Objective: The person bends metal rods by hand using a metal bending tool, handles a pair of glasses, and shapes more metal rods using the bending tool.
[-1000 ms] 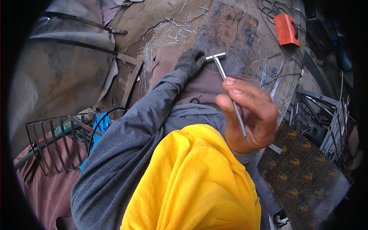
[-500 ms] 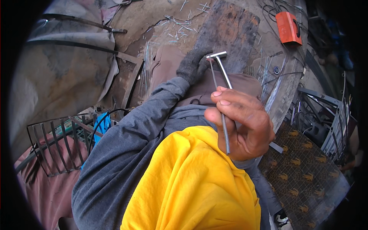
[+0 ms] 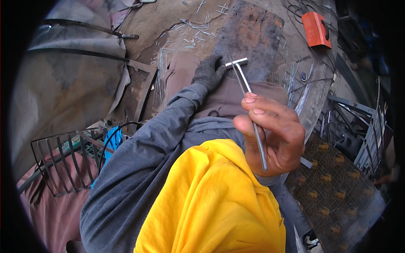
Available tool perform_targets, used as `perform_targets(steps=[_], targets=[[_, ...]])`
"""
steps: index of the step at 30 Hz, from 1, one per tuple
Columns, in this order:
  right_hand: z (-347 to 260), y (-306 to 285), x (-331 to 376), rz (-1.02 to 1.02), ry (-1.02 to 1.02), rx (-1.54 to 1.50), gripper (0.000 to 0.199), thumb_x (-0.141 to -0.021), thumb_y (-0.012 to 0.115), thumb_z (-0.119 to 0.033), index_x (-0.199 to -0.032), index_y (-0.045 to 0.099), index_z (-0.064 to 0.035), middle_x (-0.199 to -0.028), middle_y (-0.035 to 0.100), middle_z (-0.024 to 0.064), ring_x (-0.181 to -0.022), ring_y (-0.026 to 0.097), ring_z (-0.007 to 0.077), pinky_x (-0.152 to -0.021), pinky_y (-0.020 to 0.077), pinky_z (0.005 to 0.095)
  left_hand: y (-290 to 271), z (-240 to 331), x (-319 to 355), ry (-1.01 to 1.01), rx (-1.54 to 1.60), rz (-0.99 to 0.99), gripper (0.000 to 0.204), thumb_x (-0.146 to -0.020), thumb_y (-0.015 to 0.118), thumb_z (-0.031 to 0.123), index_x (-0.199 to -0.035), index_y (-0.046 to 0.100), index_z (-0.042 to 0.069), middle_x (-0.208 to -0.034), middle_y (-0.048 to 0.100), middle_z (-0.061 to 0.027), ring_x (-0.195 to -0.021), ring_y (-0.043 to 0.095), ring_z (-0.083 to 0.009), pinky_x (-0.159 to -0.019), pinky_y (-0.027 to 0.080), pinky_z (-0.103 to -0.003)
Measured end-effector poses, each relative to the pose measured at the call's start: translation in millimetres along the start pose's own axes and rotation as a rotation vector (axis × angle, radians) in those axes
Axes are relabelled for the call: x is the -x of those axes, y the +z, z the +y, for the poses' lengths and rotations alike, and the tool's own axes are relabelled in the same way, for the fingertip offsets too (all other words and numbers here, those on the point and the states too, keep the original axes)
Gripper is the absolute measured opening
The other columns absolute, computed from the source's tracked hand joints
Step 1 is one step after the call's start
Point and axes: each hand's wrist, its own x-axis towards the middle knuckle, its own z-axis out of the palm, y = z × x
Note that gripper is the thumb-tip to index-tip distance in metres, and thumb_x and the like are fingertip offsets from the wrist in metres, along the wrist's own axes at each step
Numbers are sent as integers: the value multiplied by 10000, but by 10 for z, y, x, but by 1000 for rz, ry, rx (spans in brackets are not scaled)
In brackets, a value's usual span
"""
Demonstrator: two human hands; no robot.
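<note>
My bare right hand [image 3: 278,130] is closed, with a thin grey metal rod [image 3: 260,147] pinched between thumb and fingers. The rod slants up and away past a shiny T-shaped metal hammer [image 3: 241,61], whose handle runs back behind the same fingers. My left hand [image 3: 209,72], in a dark knitted glove, is over my lap beside the left end of the hammer's head. Its thumb and fingers look slightly apart, and nothing shows between them. A worn wooden board [image 3: 253,31] lies just beyond my knees.
Short cut rods [image 3: 196,29] litter the ground ahead. Long thin rods [image 3: 301,92] lie right of the board. An orange machine box [image 3: 315,29] with cables is far right. A barred metal frame [image 3: 63,162] stands at left, and a patterned mat [image 3: 333,185] lies at right.
My right hand has shifted slightly right with the rod, whose far tip now reaches past the hammer's head. My left fingers have drawn back left, away from the rod's tip.
</note>
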Motion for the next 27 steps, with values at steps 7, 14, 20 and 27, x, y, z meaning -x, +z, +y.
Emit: perform_targets(steps=[7, 14, 20, 27], targets=[[1, -3, -2, 33, 39, 11, 385, -732, 831, 1, -1003, 558, -15, -935, 679, 164, -878, 696, 234, -783, 583, 303, 12, -3, -17, 44, -20, -36, 311, -868, 658, 311, -1093, 661, 97, -1091, 638, -174, -1061, 600, -364, -917, 478, -456], [16, 17, 14, 10, 13, 39, 402, -714, 854, -40, -990, 562, -28, -925, 684, 141, -869, 695, 220, -778, 586, 301, -8, 15, -23, 72, -46, -42, 290, -870, 654, 302, -1078, 669, 101, -1087, 639, -173, -1058, 600, -361, -921, 475, -453], [-6, 29, -14, -61, -6, 16, 412, -690, 877, -63, -963, 570, -27, -903, 690, 131, -853, 698, 232, -775, 583, 306, 16, -45, -43, 86, -38, -43, 287, -872, 652, 301, -1067, 673, 92, -1072, 643, -179, -1054, 601, -363, -918, 475, -456], [-3, 23, -12, -64, 23, 37, 397, -688, 880, -60, -943, 577, -30, -900, 686, 132, -852, 698, 242, -769, 579, 311, -74, 303, 215, 298, 225, 189, 479, -853, 723, 294, -1274, 581, 117, -1247, 595, -157, -1151, 570, -382, -984, 450, -453]])
